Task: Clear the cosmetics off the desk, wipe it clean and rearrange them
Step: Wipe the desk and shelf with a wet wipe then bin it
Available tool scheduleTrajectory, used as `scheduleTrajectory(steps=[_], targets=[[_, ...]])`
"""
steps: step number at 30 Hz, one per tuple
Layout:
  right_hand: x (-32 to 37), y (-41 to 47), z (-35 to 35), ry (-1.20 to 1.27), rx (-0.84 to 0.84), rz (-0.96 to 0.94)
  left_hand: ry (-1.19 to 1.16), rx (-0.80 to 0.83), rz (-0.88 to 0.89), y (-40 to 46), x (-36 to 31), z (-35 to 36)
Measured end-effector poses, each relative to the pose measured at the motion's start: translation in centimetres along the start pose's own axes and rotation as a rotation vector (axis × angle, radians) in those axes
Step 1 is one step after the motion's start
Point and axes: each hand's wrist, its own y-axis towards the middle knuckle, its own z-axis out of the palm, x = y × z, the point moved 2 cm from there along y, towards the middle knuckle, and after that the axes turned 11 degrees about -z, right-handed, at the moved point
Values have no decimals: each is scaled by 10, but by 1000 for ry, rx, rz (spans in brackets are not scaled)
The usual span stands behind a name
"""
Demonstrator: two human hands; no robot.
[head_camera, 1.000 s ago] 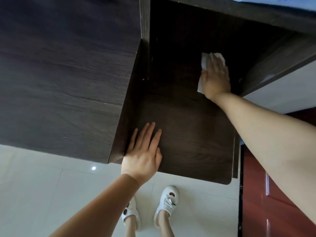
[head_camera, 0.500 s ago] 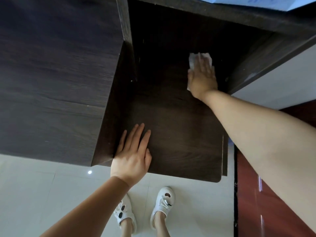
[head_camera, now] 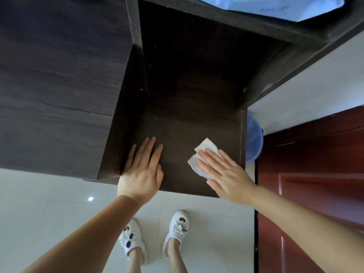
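A dark wood desk surface (head_camera: 187, 107) fills the middle of the head view, recessed between a taller cabinet block on the left and a dark side panel on the right. My right hand (head_camera: 224, 172) lies flat near the desk's front right corner, pressing a white wipe (head_camera: 199, 154) onto the wood; the wipe sticks out beyond my fingertips. My left hand (head_camera: 141, 170) rests flat and empty on the front left of the desk, fingers together, beside the cabinet wall. No cosmetics are in view.
The tall dark cabinet (head_camera: 59, 79) stands at the left. A blue basket (head_camera: 253, 136) sits on the floor right of the desk, beside a red door (head_camera: 315, 174). A blue-white bag (head_camera: 285, 6) lies on top at the back. My white shoes (head_camera: 177, 229) stand on pale tiles.
My right hand has dragged the wipe from the back of the desk toward the front right corner. My left hand stays planted at the front left.
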Motion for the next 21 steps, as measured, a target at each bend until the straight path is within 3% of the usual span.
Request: scheduleTrajectory(steps=[2,5,8,10,13,17,19,21], targets=[[-35,-1,-3,-14,14,-52,11,2,-1,0,0,1],[-86,27,-15,48,-61,306,26,9,4,0,-1,2],[-74,42,-16,100,-150,570,32,6,6,0,0,2],[-30,37,-10,105,-181,534,27,6,8,0,0,1],[39,14,7,44,-163,283,24,8,-1,0,-1,-1],[7,24,2,0,-103,-13,15,12,-2,1,-1,-1],[-32,57,-12,49,-113,107,9,2,1,1,-1,0],[-62,98,-26,144,-192,382,1,-1,3,0,-1,0]])
